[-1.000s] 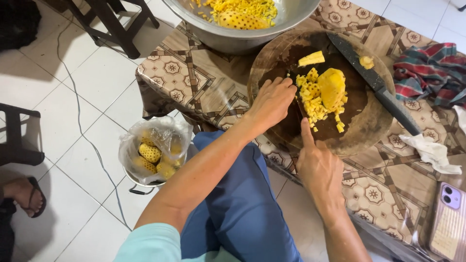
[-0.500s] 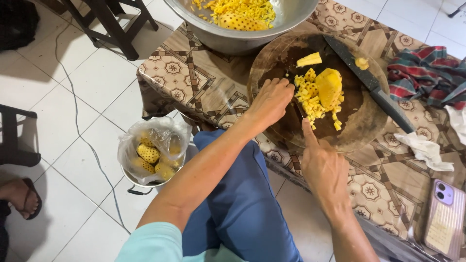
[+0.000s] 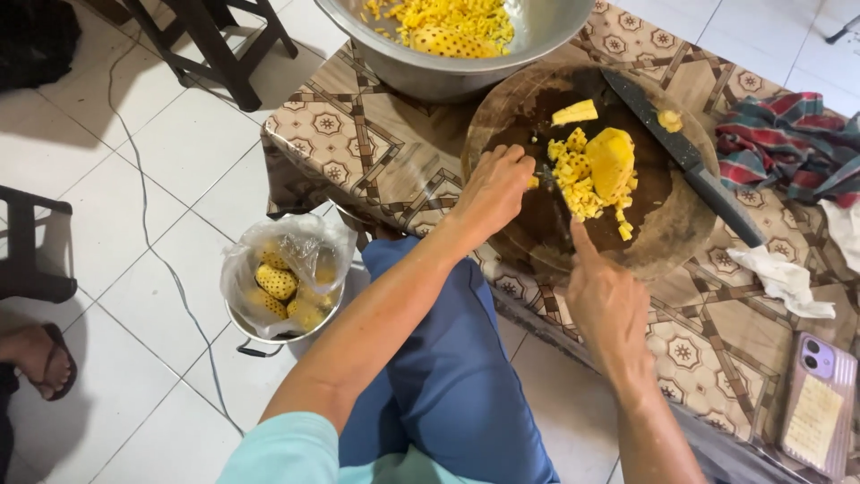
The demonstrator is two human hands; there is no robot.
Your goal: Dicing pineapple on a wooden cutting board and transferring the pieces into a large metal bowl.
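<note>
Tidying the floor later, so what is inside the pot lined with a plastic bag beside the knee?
The pot holds yellow, bumpy pineapple peel pieces, seen through the open clear bag. Anything beneath the top pieces is covered, and the bag's folds blur the rest.

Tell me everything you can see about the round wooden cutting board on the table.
The round wooden cutting board is dark brown, wet-looking in the middle and paler at its worn rim. It lies flat on the patterned tablecloth, beside a metal bowl. On it lie yellow pineapple pieces and a long dark knife, whose handle sticks out past the rim. The left hand rests on its near edge; the right hand points one finger onto it.
</note>
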